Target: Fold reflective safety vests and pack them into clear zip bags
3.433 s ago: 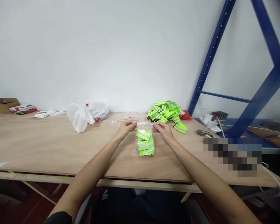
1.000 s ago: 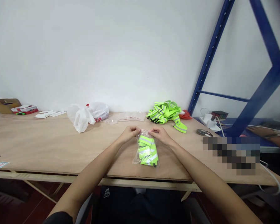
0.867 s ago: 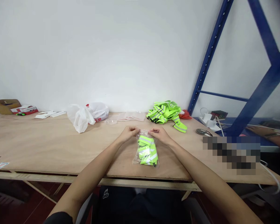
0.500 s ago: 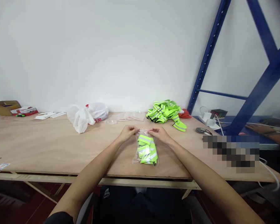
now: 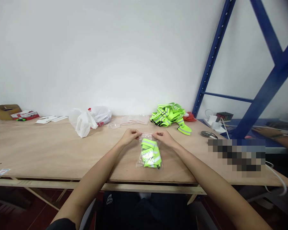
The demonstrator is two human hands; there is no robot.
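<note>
A clear zip bag [image 5: 140,159] lies near the table's front edge, its top edge toward the wall. Inside it is a folded neon-yellow reflective strap [image 5: 149,153] with silver stripes. My left hand [image 5: 131,136] pinches the left end of the bag's top edge between thumb and fingers. At the right end, my right hand [image 5: 163,137] pinches the same edge. The top edge is stretched straight between both hands. Beyond my right hand, a tangled pile of similar reflective straps [image 5: 169,115] sits by the wall.
Flat clear bags [image 5: 134,119] lie behind my hands, with white plastic bags [image 5: 83,123] to their left. An open cardboard box [image 5: 6,111] stands far left. Blue rack posts [image 5: 212,60] rise at right, near a white power strip [image 5: 217,126]. Another person's hand [image 5: 266,131] is at far right.
Both hands keep their pinch on the bag's top edge. The bag and strap have barely shifted; the view has moved slightly.
</note>
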